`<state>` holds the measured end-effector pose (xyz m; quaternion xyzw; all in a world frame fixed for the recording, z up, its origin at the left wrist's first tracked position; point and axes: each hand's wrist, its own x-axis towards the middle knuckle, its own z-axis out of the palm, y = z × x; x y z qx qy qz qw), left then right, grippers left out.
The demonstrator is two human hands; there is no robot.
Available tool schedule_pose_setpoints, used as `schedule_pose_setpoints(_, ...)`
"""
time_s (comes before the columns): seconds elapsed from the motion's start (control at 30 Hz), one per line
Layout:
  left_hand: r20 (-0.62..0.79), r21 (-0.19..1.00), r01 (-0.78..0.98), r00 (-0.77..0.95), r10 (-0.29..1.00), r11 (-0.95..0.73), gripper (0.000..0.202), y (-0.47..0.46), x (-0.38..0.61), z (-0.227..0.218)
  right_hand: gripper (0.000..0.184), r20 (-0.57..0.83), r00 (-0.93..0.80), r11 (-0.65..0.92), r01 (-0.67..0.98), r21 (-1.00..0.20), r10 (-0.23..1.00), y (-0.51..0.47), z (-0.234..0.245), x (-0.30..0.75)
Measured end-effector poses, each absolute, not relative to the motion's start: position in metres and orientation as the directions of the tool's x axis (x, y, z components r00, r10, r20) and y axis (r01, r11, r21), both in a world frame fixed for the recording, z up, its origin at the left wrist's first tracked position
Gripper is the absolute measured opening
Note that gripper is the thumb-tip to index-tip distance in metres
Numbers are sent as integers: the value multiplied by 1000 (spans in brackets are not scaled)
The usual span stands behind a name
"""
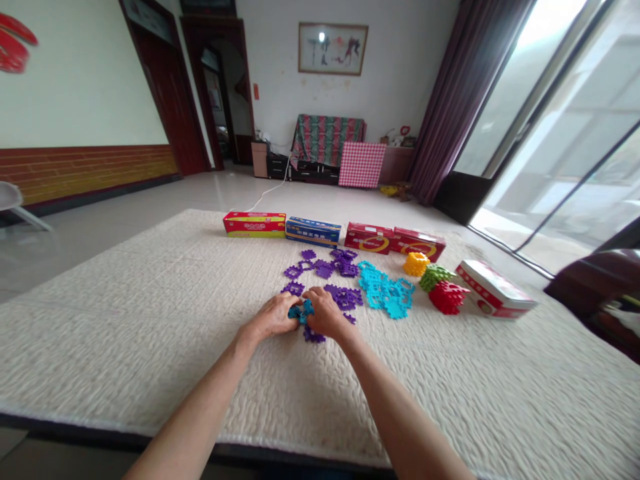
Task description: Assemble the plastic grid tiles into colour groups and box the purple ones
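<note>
Between my two hands is a small blue interlocking puzzle piece (302, 311), partly covered by my fingers. My left hand (274, 315) is closed on its left side and my right hand (326, 313) grips its right side. Flat purple interlocking pieces (345, 297) lie around and beyond my hands, one of them just below my right hand. To the right spreads a pile of light blue interlocking pieces (387, 291). Farther right stand a yellow assembled cube (416, 265), a green assembled block (436, 277) and a red assembled block (448, 297).
Along the far side of the cream quilted cover (150, 320) stand a red-and-yellow box (255, 225), a blue box (313, 232) and two red boxes (369, 239). A white-and-red box (495, 290) lies at the right. The cover's dark edge runs in front of me.
</note>
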<state>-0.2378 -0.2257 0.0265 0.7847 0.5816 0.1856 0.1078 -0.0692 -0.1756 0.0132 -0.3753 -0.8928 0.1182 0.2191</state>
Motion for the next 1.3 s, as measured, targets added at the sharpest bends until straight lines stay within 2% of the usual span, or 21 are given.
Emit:
schedule_pose_setpoints(0.1,146,375,878,262,954,-298,31,-225,-238,28,49,207,-610,640,680,-358,765,-180,19,-70)
schedule_pose_setpoints(0.2,126,338,885,294,948,-319,27,-224,-237,30,43,147,-643,649,682,-336,752,-183,24,-68)
schedule_pose_setpoints(0.3,119,308,886,326,938,-347,25,-224,-236,31,35,138,-671,673,664,-327,729,-183,25,-66)
schedule_pose_setpoints(0.47,127,284,887,341,931,-364,26,-222,-234,30,36,156,-705,712,628,-315,691,-176,18,-65)
schedule_pose_setpoints(0.57,154,350,865,326,933,-360,29,-221,-239,26,37,167,-719,729,614,-303,674,-173,16,-65)
schedule_pose_setpoints(0.73,163,604,759,180,970,-242,34,-224,-253,22,47,175,-740,752,590,-294,649,-171,14,-62)
schedule_pose_setpoints(0.83,138,688,705,109,984,-174,34,-225,-259,23,54,176,-756,766,571,-295,630,-169,14,-60)
schedule_pose_setpoints(1.03,107,691,705,118,987,-160,34,-221,-261,21,33,167,-779,782,540,-310,605,-165,13,-60)
schedule_pose_setpoints(1.2,135,664,714,176,975,-221,36,-220,-263,22,30,179,-790,790,510,-339,587,-165,15,-61)
schedule_pose_setpoints(1.3,97,679,707,182,979,-198,35,-221,-264,29,33,197,-795,795,483,-366,574,-167,23,-58)
